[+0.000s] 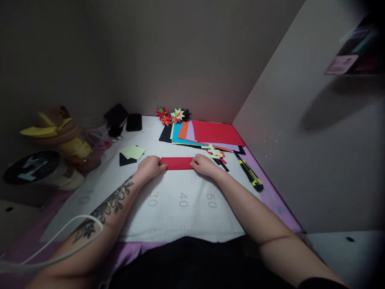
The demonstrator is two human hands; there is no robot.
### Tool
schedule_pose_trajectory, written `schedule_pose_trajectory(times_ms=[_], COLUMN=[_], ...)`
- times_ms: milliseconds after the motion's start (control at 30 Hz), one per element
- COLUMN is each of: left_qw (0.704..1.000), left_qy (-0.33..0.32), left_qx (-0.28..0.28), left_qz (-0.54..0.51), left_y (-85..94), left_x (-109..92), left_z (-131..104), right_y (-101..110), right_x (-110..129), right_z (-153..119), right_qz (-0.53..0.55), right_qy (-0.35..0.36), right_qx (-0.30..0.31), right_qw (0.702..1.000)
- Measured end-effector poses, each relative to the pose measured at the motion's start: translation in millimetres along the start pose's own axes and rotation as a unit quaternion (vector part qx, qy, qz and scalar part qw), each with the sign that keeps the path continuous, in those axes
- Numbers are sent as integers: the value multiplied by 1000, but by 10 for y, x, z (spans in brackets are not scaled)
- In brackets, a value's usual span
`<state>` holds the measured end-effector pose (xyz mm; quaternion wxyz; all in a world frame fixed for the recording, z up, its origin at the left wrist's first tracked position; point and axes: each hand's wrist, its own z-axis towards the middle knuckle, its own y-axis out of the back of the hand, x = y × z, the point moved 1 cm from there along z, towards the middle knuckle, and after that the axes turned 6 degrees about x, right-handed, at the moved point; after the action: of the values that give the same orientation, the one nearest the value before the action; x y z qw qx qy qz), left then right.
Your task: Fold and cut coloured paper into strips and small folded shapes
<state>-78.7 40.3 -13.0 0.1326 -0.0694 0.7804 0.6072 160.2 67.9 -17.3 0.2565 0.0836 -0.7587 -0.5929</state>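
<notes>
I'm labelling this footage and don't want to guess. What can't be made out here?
- Head view: parts of the red strip's ends, covered by the left hand and right hand.
- Head view: much of the blue sheet, under other sheets.
- Head view: what the upper-right object is; dark, blurred.
- Head view: where the white cable leads, cut off by the left edge.

One left hand [152, 166], one right hand [205, 165]; one red paper strip [177, 163]; one cutter knife [250, 172]; five paper stars [176, 117]; at least five large coloured sheets [219, 133], overlapping; at least two small paper pieces [132, 152]; one black-lidded container [36, 166]; narrow offcuts [214, 151], too jumbled to count.
</notes>
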Motion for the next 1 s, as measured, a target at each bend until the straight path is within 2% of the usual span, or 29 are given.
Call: schedule_pose_trajectory(times_ms=[167,367,1000], left_qw=[1000,999,997], left_qy=[-5,-26,-26], left_qx=[10,37,37], left_qz=[-6,-17,-56], left_y=[18,47,82], left_x=[10,47,116], left_z=[-2,-6,31], right_y=[44,-1,-23], right_x=[-32,-67,-47], right_z=[7,8,-26], right_qz=[8,9,7], right_qy=[3,19,28], right_qx=[17,3,-18], right_qw=[1000,1000,999])
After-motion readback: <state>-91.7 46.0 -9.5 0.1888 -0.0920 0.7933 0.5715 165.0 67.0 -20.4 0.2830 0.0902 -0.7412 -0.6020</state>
